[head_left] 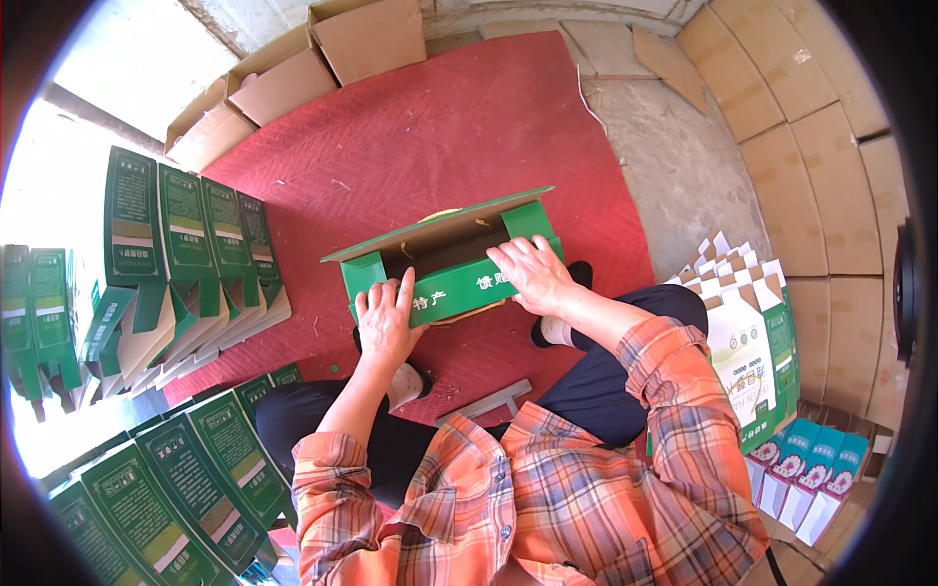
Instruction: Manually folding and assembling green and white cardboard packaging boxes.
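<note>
A green cardboard gift box (pixel 451 300) is in front of me between my knees, its top open and its brown inside showing. The far flap (pixel 440 227) stands raised, with a yellow cord handle (pixel 442 214) behind it and cord ends poking through. My left hand (pixel 387 320) grips the left part of the near green panel, index finger reaching over its upper edge. Toward the right end, my right hand (pixel 533 278) holds the same panel, fingers bent over the top edge. Both palms hide parts of the panel.
Green boxes stand in rows at left (pixel 186 234) and lower left (pixel 186 479). White-and-green cartons (pixel 747 342) and teal-and-pink boxes (pixel 811 469) are at right. Brown cartons (pixel 811 176) line the right wall; open ones (pixel 366 44) sit beyond the red mat (pixel 440 117).
</note>
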`<state>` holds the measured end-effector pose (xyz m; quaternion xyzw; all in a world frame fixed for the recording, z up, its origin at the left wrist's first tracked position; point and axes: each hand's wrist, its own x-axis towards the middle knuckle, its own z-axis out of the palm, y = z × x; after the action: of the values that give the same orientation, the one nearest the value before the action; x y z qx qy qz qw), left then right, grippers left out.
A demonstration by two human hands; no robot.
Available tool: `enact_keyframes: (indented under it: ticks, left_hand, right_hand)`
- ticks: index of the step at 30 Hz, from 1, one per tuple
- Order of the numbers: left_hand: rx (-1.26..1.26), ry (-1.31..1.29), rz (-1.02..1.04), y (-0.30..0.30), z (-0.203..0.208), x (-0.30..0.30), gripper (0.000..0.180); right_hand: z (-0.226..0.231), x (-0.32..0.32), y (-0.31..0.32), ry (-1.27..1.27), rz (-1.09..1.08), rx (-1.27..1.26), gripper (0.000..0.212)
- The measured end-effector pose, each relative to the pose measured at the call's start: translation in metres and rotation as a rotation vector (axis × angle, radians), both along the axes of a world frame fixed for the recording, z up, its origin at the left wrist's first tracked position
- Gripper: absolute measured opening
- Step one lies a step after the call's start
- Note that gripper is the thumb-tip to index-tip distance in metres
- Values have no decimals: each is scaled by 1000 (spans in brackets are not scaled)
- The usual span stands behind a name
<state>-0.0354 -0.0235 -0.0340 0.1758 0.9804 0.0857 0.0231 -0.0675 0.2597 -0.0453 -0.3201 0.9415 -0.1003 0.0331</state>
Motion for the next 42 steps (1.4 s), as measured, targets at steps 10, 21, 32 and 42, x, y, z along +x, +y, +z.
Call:
enact_keyframes:
  ticks: [10, 21, 32, 42]
  left_hand:
    - [79, -42, 13, -4, -12, -6, 98]
    - [72, -30, 15, 0, -11, 2, 96]
    - [127, -57, -21, -12, -23, -5, 102]
    - [251, -14, 96, -36, -7, 0, 85]
  right_hand:
    - [-6, -5, -4, -116, -32, -39, 88]
    - [-19, -3, -5, -109, -40, 43, 96]
    - [-3, -4, -26, -83, -9, 98, 103]
    - [-5, -4, -31, -135, 0, 149, 101]
